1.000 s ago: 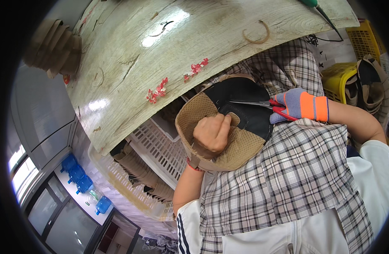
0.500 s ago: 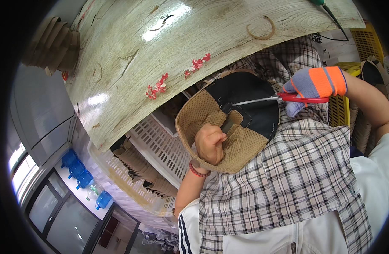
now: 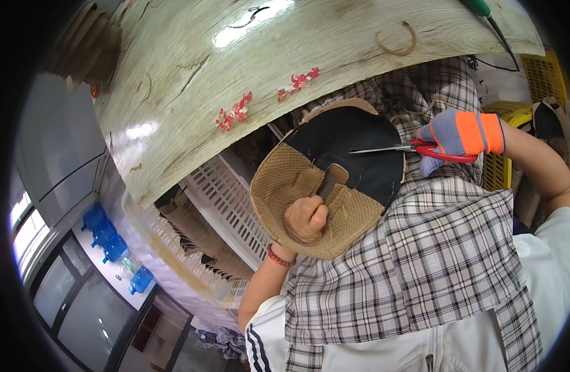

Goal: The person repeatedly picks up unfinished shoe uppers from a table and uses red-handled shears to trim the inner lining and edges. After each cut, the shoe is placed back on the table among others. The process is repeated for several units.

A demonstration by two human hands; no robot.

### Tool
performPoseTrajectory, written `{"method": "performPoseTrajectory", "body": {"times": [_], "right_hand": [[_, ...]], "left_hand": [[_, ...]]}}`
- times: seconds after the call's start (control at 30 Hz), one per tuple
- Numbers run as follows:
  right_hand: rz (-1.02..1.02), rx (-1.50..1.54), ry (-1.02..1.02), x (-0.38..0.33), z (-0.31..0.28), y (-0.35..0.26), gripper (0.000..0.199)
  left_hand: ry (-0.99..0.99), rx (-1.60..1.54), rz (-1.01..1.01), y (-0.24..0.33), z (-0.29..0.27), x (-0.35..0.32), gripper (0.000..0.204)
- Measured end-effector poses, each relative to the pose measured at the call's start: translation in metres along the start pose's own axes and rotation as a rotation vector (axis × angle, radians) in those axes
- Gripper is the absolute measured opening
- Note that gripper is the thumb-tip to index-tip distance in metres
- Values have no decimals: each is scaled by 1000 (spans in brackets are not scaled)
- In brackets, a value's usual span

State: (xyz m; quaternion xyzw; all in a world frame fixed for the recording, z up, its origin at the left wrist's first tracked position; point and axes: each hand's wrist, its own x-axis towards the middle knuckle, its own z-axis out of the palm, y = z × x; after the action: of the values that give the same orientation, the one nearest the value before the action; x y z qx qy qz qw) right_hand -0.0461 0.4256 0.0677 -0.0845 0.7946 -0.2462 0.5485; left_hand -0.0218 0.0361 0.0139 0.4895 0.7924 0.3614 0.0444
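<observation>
A sewn piece of tan mesh and black fabric (image 3: 359, 133), which looks like a shoe upper opened out, lies over my lap. A narrow tongue-like flap stands up at its middle. My left hand (image 3: 307, 218) is closed in a fist on the mesh part, gripping the piece; what its fingertips pinch is hidden. In a grey and orange glove, my right hand (image 3: 462, 136) holds red-handled scissors (image 3: 431, 150). Their blades look closed and point left over the black part.
A wood-patterned table (image 3: 192, 93) with cut strips on it stands ahead. A green-handled tool (image 3: 477, 7) lies at its far right. White baskets (image 3: 229, 204) with stacked tan pieces (image 3: 198, 226) are at left, a yellow basket (image 3: 497, 167) at right.
The sewn piece and my left hand have shifted slightly left. The scissors have turned a little, their handles lower, and the tip has moved slightly right over the black part.
</observation>
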Motion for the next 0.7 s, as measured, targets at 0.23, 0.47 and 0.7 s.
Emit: {"method": "performPoseTrajectory", "body": {"times": [0.23, 0.47, 0.7], "right_hand": [[-66, -169, 85, 2, 17, -6, 78], [-42, -246, 127, 4, 29, -13, 82], [-41, -228, 113, 7, 34, -10, 86]], "left_hand": [[-145, -53, -123, 8, -11, -34, 25], [-223, -126, -282, 29, -23, -50, 22], [306, -1134, -1308, 71, -14, -59, 26]]}}
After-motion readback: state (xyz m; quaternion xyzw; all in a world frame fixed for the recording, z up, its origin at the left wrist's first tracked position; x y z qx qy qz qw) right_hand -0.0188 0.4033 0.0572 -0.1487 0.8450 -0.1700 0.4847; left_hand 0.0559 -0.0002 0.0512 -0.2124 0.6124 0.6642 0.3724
